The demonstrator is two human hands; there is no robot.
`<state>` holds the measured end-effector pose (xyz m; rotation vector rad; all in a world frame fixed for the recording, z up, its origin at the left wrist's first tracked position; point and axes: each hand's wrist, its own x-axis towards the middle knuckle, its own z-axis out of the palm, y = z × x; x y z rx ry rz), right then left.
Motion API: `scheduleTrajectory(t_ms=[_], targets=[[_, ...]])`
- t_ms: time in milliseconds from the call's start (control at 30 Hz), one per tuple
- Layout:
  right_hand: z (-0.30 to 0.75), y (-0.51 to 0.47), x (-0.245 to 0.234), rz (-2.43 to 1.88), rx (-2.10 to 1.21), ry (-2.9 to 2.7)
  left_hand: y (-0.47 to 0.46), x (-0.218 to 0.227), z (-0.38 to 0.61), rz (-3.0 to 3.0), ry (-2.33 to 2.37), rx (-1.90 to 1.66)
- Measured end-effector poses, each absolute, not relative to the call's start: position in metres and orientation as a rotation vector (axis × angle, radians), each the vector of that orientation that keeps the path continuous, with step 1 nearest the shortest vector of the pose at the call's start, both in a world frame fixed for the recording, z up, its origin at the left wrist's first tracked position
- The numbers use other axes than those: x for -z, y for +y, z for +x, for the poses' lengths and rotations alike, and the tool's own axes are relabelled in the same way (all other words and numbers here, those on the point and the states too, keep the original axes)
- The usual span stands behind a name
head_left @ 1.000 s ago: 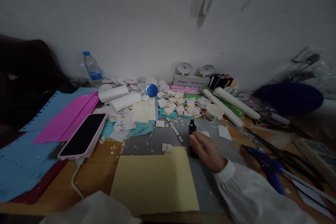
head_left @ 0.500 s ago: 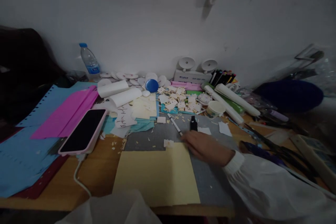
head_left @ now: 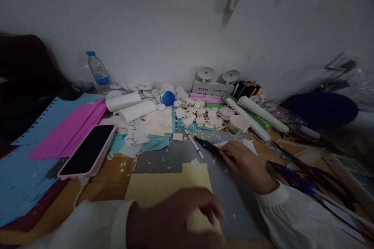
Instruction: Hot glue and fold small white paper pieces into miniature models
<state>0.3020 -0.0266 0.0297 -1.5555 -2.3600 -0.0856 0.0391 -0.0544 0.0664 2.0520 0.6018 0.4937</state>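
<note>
My right hand (head_left: 247, 164) lies on the grey cutting mat (head_left: 175, 155) with its fingers closed round the handle of a black craft knife (head_left: 208, 145), whose tip points up and to the left. My left hand (head_left: 172, 221) is low in the view, blurred, with its fingers curled on the near part of a pale yellow paper sheet (head_left: 163, 184). A thin white pen (head_left: 194, 144) lies on the mat just left of the knife.
A phone in a pink case (head_left: 87, 155) lies at the left on pink and blue paper sheets (head_left: 58, 132). Behind the mat are white paper rolls (head_left: 134, 111), a pile of small cut pieces (head_left: 198, 114), a paper cup (head_left: 238, 123), a water bottle (head_left: 97, 72) and markers (head_left: 247, 88).
My right hand has taken up the black knife and shifted right; the knife now points left. My left hand has come into view onto the yellow sheet.
</note>
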Motion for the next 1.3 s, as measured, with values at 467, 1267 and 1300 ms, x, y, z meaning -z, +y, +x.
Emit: scheduleTrajectory(t_ms=[467, 1267, 1300], targets=[[0.231, -0.033, -0.002, -1.504, -0.301, -2.345, 0.080, 0.002, 0.023, 2.423, 0.988, -0.752], [0.232, -0.035, -0.007, -1.127, -0.387, -1.988, 0.019, -0.001, 0.010, 0.563, 0.544, -0.672], [0.232, -0.036, -0.008, -1.126, -0.332, -1.949, 0.020, 0.000, 0.011, 0.556, 0.544, -0.653]])
